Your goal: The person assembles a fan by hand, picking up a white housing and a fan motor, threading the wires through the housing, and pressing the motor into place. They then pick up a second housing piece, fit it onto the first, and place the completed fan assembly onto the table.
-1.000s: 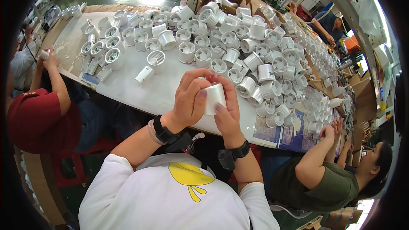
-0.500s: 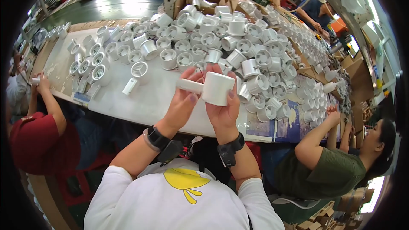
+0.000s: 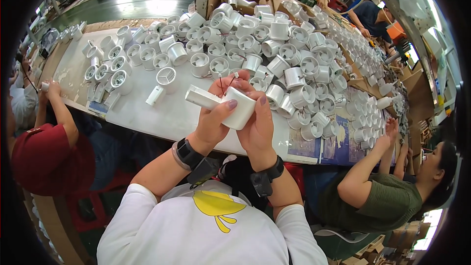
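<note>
white fan housing [image 3: 230, 105], white shirt [image 3: 206, 230] (yellow print).

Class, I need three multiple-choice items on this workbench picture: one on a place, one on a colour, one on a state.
1. Where is the white fan housing?
A. on the floor
B. held above the table's near edge
C. inside a carton

2. What colour is the cap of the person at the left?
A. red
B. green
C. yellow

3. How is the housing held?
A. left hand alone
B. lying loose
C. by both hands

Answers:
1 B, it is lifted over the white table.
2 A, the cap is plainly red.
3 C, the right hand grips it too.
</note>
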Demonstrator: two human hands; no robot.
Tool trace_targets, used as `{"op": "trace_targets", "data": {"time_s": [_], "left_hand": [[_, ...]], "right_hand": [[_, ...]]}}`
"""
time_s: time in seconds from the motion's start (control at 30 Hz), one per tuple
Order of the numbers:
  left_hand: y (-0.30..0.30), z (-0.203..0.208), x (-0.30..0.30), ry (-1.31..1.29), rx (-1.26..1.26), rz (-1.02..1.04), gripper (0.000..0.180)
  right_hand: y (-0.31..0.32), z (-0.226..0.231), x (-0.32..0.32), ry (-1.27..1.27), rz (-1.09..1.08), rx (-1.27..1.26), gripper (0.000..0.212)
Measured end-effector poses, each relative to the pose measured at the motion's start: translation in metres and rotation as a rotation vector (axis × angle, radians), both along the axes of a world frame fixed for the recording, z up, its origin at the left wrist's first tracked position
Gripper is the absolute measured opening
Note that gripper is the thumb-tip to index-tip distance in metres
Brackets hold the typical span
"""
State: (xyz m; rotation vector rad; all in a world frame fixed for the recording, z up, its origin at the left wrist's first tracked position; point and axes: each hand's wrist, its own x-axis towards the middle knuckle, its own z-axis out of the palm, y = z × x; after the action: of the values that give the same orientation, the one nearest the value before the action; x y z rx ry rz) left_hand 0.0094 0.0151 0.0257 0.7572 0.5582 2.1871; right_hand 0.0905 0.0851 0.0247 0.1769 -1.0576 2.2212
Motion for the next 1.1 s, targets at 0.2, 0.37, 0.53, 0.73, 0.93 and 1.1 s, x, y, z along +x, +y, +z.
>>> {"op": "trace_targets", "data": {"time_s": [0.2, 0.37, 0.53, 0.73, 0.93, 1.1], "left_hand": [[-0.002, -0.004, 0.002, 0.231, -0.072, 0.231, 0.037], [-0.005, -0.005, 0.007, 0.396, -0.116, 0.379, 0.036], [-0.005, -0.016, 0.005, 0.379, -0.184, 0.473, 0.036], [0.0, -0.028, 0.006, 0.52, -0.215, 0.68, 0.038], [-0.012, -0.021, -0.015, 0.833, -0.182, 0.805, 0.046], [-0.041, -0.01, -0.037, 0.882, -0.143, 0.517, 0.066]], "right_hand": [[-0.014, -0.004, -0.004, -0.089, -0.207, 0.077, 0.02], [-0.013, -0.014, -0.007, 0.002, -0.204, 0.073, 0.019], [-0.021, -0.017, -0.014, -0.086, -0.286, 0.091, 0.021], [-0.023, -0.019, -0.012, -0.27, -0.411, 0.243, 0.021], [-0.016, -0.01, -0.013, -0.254, -0.12, -0.043, 0.031], [0.011, -0.01, -0.01, -0.407, -0.219, 0.368, 0.035]]}}
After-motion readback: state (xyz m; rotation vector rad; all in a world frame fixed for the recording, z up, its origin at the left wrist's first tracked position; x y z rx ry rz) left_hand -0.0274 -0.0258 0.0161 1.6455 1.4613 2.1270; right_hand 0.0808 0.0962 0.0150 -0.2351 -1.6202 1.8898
